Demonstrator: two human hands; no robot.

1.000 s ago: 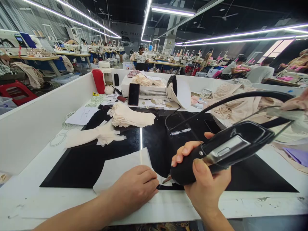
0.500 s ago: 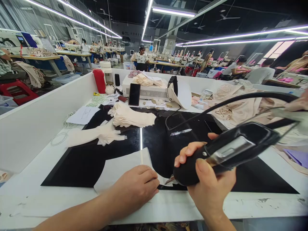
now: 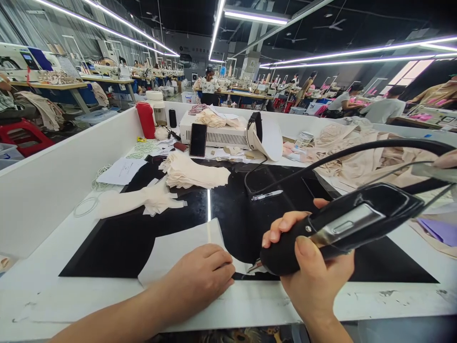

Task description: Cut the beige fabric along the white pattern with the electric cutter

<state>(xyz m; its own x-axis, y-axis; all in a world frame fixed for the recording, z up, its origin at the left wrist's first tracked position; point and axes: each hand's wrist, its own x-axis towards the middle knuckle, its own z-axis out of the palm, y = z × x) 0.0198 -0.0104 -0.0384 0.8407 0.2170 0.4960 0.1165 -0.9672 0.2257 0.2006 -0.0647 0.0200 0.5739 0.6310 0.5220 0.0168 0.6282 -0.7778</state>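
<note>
My right hand point(image 3: 321, 271) is wrapped around a black corded handheld tool point(image 3: 352, 226) with a metal plate on its side. The tool's narrow metal tip point(image 3: 254, 267) points left and down, at the right-hand end of a thin white piece point(image 3: 182, 252); whether it touches cannot be made out. My left hand point(image 3: 203, 274) lies on that piece with its fingers curled closed at the edge, near the tip. Under the piece is a glossy black sheet point(image 3: 117, 250). A stack of cream fabric pieces point(image 3: 196, 172) and more cream pieces point(image 3: 139, 199) lie beyond my left hand.
A pen point(image 3: 267, 195) and the tool's black cable point(image 3: 332, 159) lie across the right side. Behind stand a phone point(image 3: 198, 139), a white box point(image 3: 221, 133), a white visor point(image 3: 269, 138) and a red container point(image 3: 145, 120). Beige fabric point(image 3: 357, 147) is heaped at right.
The tool and my right hand have shifted slightly right, and the tip sits a little farther from my left hand. My left hand keeps its place on the white piece.
</note>
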